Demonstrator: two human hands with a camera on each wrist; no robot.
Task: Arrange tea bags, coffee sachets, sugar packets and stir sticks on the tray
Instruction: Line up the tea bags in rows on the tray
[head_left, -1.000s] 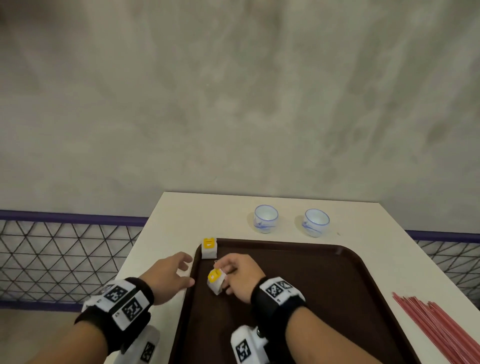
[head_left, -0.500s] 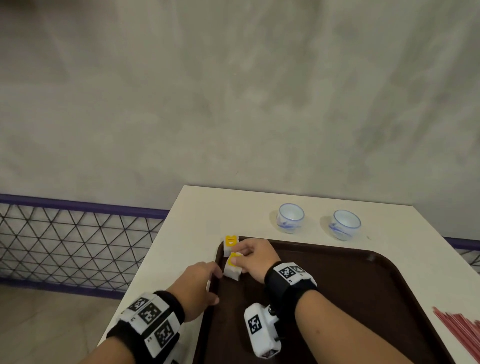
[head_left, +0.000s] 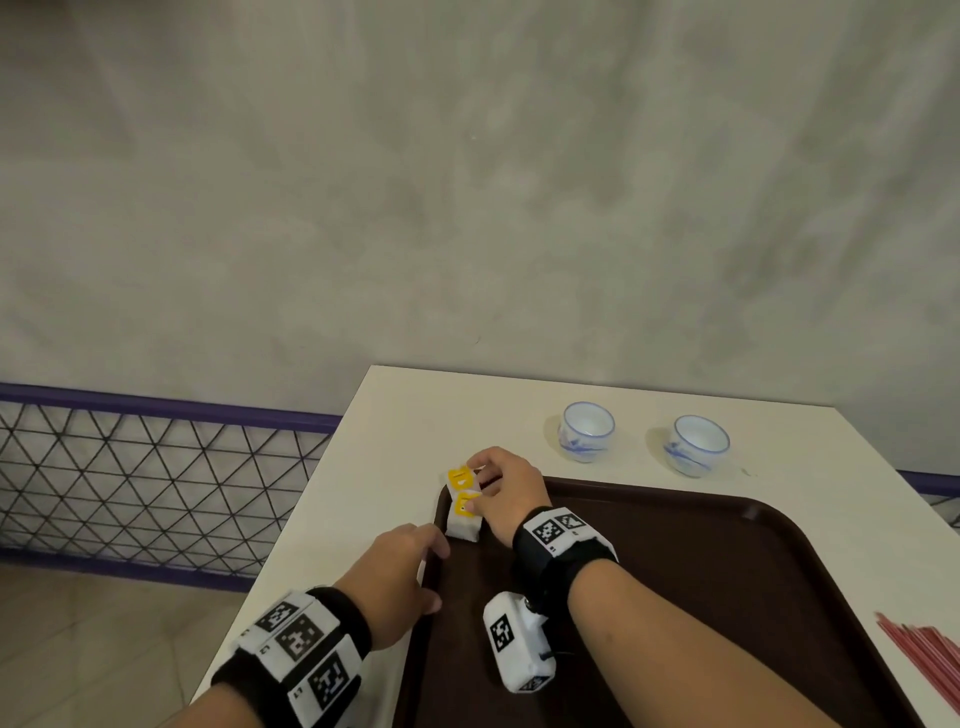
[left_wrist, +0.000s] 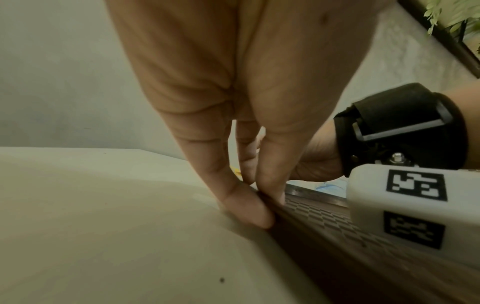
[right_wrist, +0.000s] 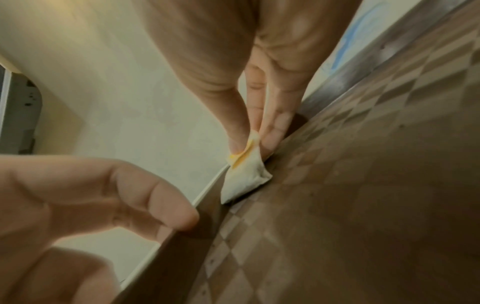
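Observation:
A dark brown tray (head_left: 727, 571) lies on the white table. Two white tea bags with yellow tags sit in its far left corner, the farther tea bag (head_left: 460, 478) against the rim. Just in front of it is the nearer tea bag (head_left: 462, 525), whose base touches the tray floor. My right hand (head_left: 480, 499) pinches this bag's top; the right wrist view shows the thumb and fingers of that hand (right_wrist: 249, 144) on the bag (right_wrist: 244, 176). My left hand (head_left: 431, 545) holds the tray's left rim (left_wrist: 298, 232), thumb outside and fingers inside. Red stir sticks (head_left: 924, 654) lie right of the tray.
Two white cups with blue pattern, one cup (head_left: 587, 431) left of the other cup (head_left: 696, 446), stand behind the tray. The table's left edge (head_left: 332, 493) drops to a floor with a wire fence beyond. A grey wall rises behind.
My right hand carried the tea bag to the tray's far left corner and lowered it beside the first one. My left hand slid forward along the tray's left rim.

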